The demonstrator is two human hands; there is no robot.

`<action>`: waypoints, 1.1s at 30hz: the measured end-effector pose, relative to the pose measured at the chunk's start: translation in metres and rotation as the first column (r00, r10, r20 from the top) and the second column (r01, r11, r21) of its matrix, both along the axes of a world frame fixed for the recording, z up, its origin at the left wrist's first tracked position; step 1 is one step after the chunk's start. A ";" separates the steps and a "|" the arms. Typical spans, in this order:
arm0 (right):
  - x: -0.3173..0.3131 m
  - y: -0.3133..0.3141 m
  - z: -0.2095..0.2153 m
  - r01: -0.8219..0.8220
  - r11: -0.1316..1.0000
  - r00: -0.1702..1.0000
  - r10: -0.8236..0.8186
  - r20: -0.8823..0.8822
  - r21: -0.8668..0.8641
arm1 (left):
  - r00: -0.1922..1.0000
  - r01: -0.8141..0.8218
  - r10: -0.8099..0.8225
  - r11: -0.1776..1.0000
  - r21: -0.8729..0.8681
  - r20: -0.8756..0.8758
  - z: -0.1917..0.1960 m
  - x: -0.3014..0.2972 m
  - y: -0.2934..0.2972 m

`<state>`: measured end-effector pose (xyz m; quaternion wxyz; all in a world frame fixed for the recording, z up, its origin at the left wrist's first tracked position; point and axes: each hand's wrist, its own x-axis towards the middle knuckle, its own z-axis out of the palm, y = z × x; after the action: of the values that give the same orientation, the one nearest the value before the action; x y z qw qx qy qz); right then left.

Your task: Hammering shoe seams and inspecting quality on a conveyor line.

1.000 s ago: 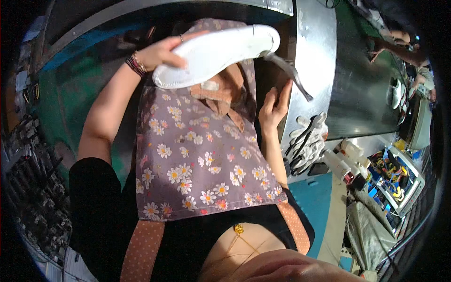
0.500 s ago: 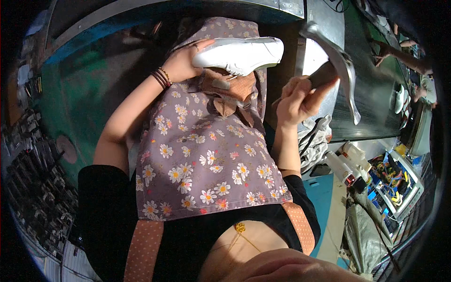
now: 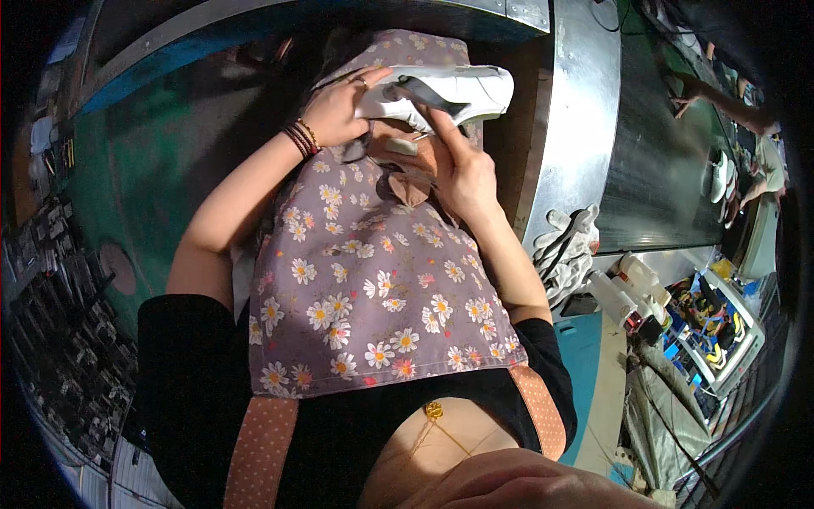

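A: Left hand (image 3: 339, 110) is wrapped around the near end of the white shoe (image 3: 441, 92), fingers curled, held over the lap above the floral apron (image 3: 373, 280).

B: And the right hand (image 3: 462, 174) presses a pointing finger against its side, the rest loosely folded, gripping nothing.

A: Looks light, with a fairly stiff sole and a softer upper. Best held at the sole end.

B: Metal bench edge (image 3: 568, 127) sits just beside it.
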<state>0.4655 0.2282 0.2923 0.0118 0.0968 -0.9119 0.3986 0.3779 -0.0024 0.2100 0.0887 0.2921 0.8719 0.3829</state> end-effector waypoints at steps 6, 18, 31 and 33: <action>0.002 -0.007 0.007 -0.023 0.983 0.949 -0.035 -0.314 -0.180 | 0.997 -0.078 0.076 0.992 -0.100 -0.033 0.005 0.005 0.002; 0.006 0.034 -0.009 0.095 0.987 0.906 -0.139 -0.400 -0.127 | 0.985 -0.089 0.108 0.986 -0.142 0.135 0.016 0.000 0.006; 0.002 0.066 -0.029 0.198 0.972 0.969 -0.174 -0.174 0.131 | 0.965 -0.077 0.133 0.968 -0.237 0.228 0.020 -0.010 0.013; -0.009 0.073 -0.039 0.231 0.947 0.968 -0.199 -0.155 0.223 | 0.979 -0.078 0.118 0.970 -0.229 0.166 0.016 -0.014 0.015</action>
<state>0.4570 0.3007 0.2530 0.1030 0.0232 -0.9556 0.2751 0.3635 0.0126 0.2263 0.1792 0.2014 0.9110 0.3121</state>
